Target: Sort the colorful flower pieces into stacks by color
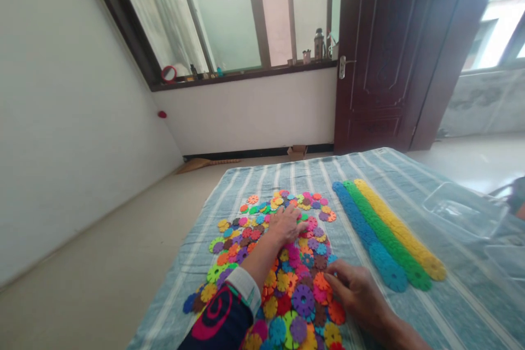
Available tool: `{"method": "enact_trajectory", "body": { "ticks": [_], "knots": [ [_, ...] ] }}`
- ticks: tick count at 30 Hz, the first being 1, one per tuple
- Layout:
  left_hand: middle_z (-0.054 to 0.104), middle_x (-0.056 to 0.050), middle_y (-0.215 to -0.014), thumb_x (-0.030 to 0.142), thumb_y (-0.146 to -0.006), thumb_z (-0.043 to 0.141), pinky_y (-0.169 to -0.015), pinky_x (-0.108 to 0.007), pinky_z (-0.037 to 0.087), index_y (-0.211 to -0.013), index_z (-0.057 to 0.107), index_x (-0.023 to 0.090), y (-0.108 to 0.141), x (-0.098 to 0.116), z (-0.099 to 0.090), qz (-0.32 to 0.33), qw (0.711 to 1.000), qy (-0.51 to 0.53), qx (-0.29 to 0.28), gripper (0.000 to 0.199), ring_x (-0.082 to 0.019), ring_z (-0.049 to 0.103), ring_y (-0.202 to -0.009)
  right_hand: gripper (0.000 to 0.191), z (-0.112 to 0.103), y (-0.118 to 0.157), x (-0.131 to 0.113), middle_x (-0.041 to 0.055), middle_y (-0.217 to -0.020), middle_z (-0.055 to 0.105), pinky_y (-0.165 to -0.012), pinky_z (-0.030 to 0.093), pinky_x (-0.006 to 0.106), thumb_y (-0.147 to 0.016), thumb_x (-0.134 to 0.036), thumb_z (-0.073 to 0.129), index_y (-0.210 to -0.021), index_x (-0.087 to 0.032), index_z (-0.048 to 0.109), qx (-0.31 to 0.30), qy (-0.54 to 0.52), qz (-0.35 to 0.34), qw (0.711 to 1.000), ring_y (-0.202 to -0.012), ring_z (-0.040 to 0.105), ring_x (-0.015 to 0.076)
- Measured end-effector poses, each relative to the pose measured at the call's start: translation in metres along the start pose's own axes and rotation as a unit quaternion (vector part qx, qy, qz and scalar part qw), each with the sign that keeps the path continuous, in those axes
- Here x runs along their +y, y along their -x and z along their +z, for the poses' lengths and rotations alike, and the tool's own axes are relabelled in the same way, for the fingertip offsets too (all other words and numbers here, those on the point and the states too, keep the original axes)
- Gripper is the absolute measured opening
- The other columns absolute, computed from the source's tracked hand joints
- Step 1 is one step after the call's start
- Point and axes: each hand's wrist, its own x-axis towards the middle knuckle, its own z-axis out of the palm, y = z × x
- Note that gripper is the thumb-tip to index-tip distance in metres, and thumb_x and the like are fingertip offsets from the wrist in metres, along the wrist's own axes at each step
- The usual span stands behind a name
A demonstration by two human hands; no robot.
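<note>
Brightly coloured flower-shaped plastic discs with notched edges lie in a wide, loose heap on the striped cloth. Over the far part of the heap, my left hand rests palm down with its fingers spread, touching the discs. My right hand is at the heap's right edge, thumb and fingertips drawn together beside an orange disc. Whether that disc or a blue one behind the fingers is in the pinch is hidden. To the right lie three long overlapping rows: a blue row, a green row and a yellow row.
The blue-and-white striped cloth covers the raised surface under the discs. A clear plastic box stands at the right, with another clear container nearer. Beyond are a dark red door and a window ledge holding small items.
</note>
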Motion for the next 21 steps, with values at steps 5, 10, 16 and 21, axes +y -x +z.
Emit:
{"method": "enact_trajectory", "body": {
  "ticks": [5, 10, 16, 21],
  "knots": [
    [0.051, -0.005, -0.136, 0.056, -0.087, 0.040, -0.099, -0.052, 0.036, -0.123, 0.054, 0.028, 0.045, -0.011, 0.000, -0.024, 0.998, -0.049, 0.011, 0.048, -0.034, 0.046, -0.121, 0.027, 0.005, -0.002, 0.002, -0.0004, -0.060, 0.062, -0.054, 0.033, 0.022, -0.088, -0.034, 0.046, -0.070, -0.020, 0.061, 0.004, 0.004, 0.005, 1.000, -0.056, 0.056, 0.0128],
    [0.063, -0.010, -0.113, 0.053, -0.090, 0.034, -0.097, -0.051, 0.037, -0.104, 0.064, 0.022, 0.050, -0.012, -0.008, -0.075, 0.993, -0.079, 0.034, 0.046, -0.030, 0.055, -0.108, 0.027, 0.007, -0.002, 0.004, -0.0014, -0.058, 0.060, -0.052, 0.031, 0.023, -0.087, -0.034, 0.046, -0.070, -0.020, 0.061, 0.004, 0.010, 0.009, 1.000, -0.053, 0.054, 0.0123],
    [0.041, -0.011, -0.145, 0.059, -0.086, 0.038, -0.103, -0.050, 0.034, -0.124, 0.054, 0.022, 0.004, -0.016, -0.010, -0.116, 0.992, -0.033, 0.028, 0.055, -0.034, 0.036, -0.132, 0.028, 0.004, -0.001, 0.003, -0.0009, -0.061, 0.061, -0.055, 0.033, 0.023, -0.088, -0.035, 0.046, -0.070, -0.020, 0.060, -0.013, 0.001, 0.007, 1.000, -0.057, 0.056, 0.0127],
    [0.034, -0.008, -0.150, 0.062, -0.087, 0.030, -0.108, -0.059, 0.024, -0.134, 0.044, 0.024, 0.012, -0.014, 0.000, -0.117, 0.993, -0.014, -0.017, 0.063, -0.039, 0.027, -0.137, 0.027, 0.003, -0.002, 0.003, -0.0014, -0.058, 0.060, -0.053, 0.032, 0.023, -0.087, -0.035, 0.046, -0.070, -0.020, 0.061, -0.016, 0.003, 0.011, 1.000, -0.054, 0.054, 0.0126]
  ]
}}
